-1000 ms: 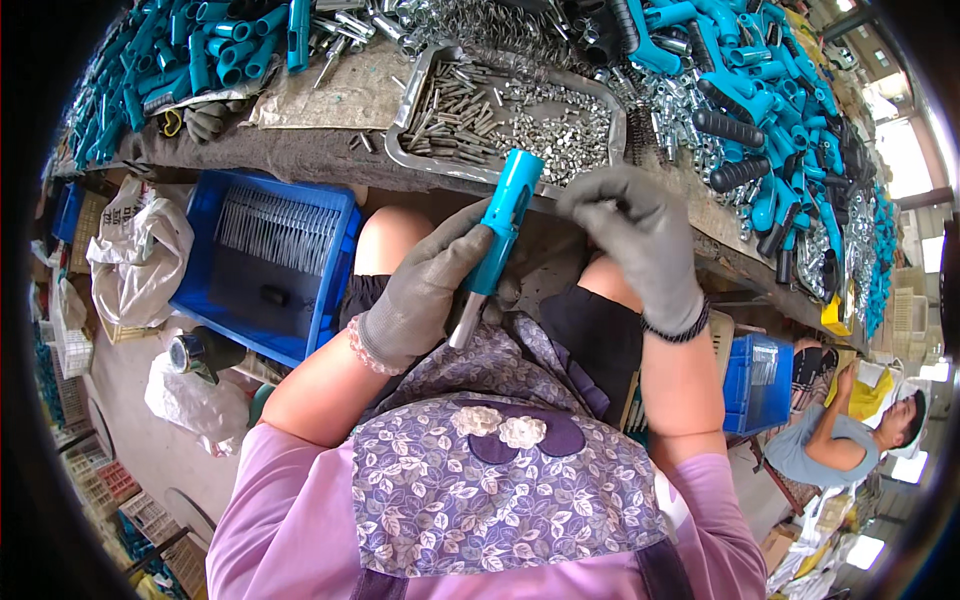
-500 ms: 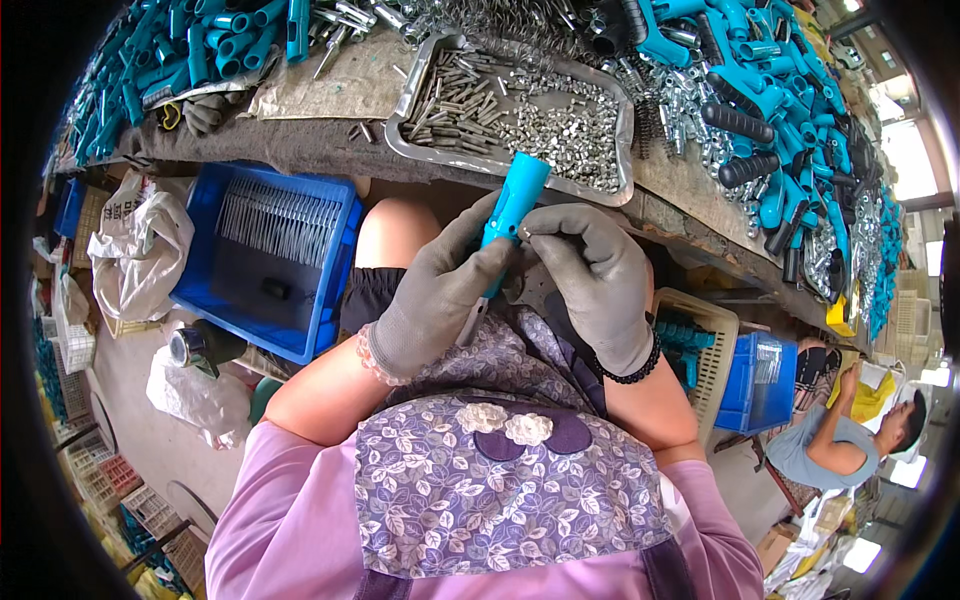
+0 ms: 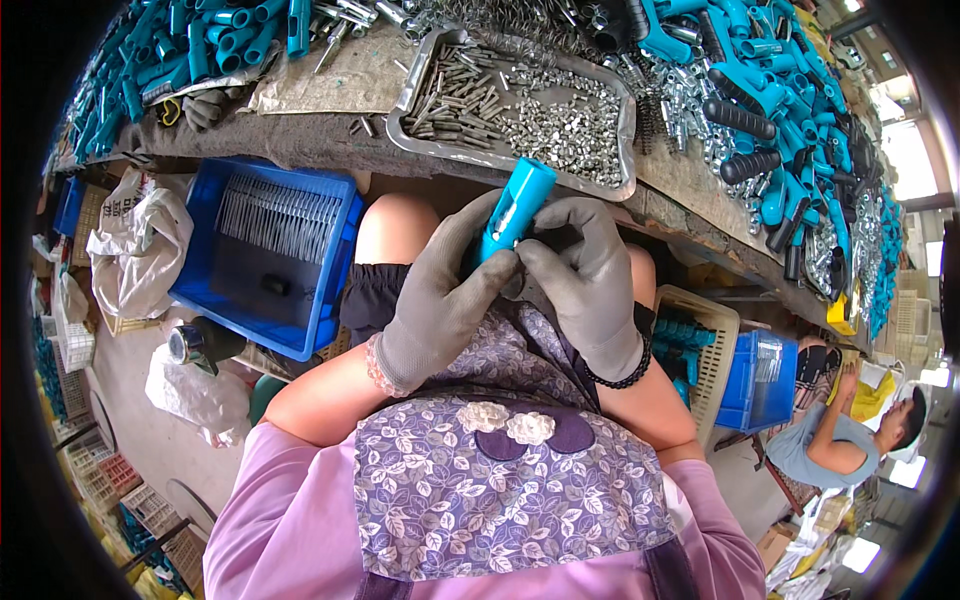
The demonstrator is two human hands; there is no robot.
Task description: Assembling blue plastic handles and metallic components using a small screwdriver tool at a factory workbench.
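- Teal tube (image 3: pixel 523 195): above mid-view, tilted toward 1 o'clock, between the hands.
- Left hand (image 3: pixel 438 295): at its 8 o'clock, clasped round it.
- Right hand (image 3: pixel 588 285): 4 o'clock, half-curled, thumb at the tube; grip unclear.
- Tray (image 3: pixel 628 150): 12 o'clock.

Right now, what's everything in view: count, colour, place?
Tube: one, teal, centre
Tray: one, silver, on bench
Pins: many, silver, tray's left
Pieces: many, silver, tray's right
Parts: many, teal, on bench's sides
Grips: several, black, bench's right
Large bin: one, blue, left
Smaller bin: at least one, blue, right
Crate: one, beige, beside smaller bin
Sack: one, white, left
Other person: one, grey top, right
Background clutter: uncountable, mixed, edges
Apron: one, purple, torso
Left hand: one, grey glove, holding tube
Right hand: one, grey glove, at tube
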